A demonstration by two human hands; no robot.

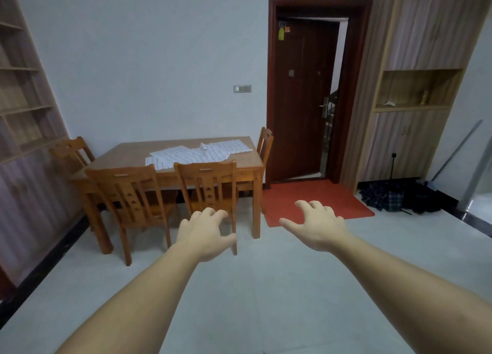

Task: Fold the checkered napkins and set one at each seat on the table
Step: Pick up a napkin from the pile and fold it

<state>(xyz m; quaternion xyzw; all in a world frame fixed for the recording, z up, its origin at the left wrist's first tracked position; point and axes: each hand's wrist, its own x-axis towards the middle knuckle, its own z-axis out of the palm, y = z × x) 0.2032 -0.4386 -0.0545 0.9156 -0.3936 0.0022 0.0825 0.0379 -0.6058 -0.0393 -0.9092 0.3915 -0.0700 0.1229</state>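
Observation:
White checkered napkins lie spread and overlapping on the wooden table across the room, one crumpled up near the middle. Two chairs stand at the table's near side, one chair at its left end and one chair at its right end. My left hand and my right hand are stretched forward in the air, well short of the table. Both have loose, spread fingers and hold nothing.
A red mat lies before a dark door standing ajar, right of the table. A tall wooden cabinet fills the right wall, with dark bags on the floor below. Shelves line the left wall. Grey tiled floor lies ahead.

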